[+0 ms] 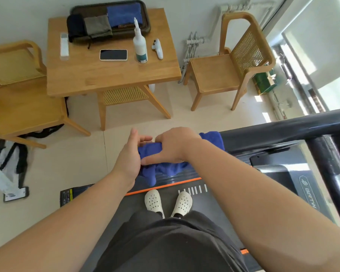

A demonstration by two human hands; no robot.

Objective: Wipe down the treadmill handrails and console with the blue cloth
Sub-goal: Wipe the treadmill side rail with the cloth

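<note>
Right hand [173, 146] clamped over blue cloth [161, 163] draped on the treadmill handrail [263, 134]; left hand [131, 154] half open, fingers touching the cloth's end. Spray bottle [140, 46] upright on counter [106, 75].

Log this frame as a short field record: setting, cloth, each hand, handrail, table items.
setting: person standing on a black treadmill belt, facing a wooden table
cloth: blue terry cloth, bunched over the end of the handrail
left hand: fingers open, against the cloth's left end
right hand: closed over the cloth
handrail: black padded handrail
table items: white spray bottle, dark-screened phone, white remote
</note>
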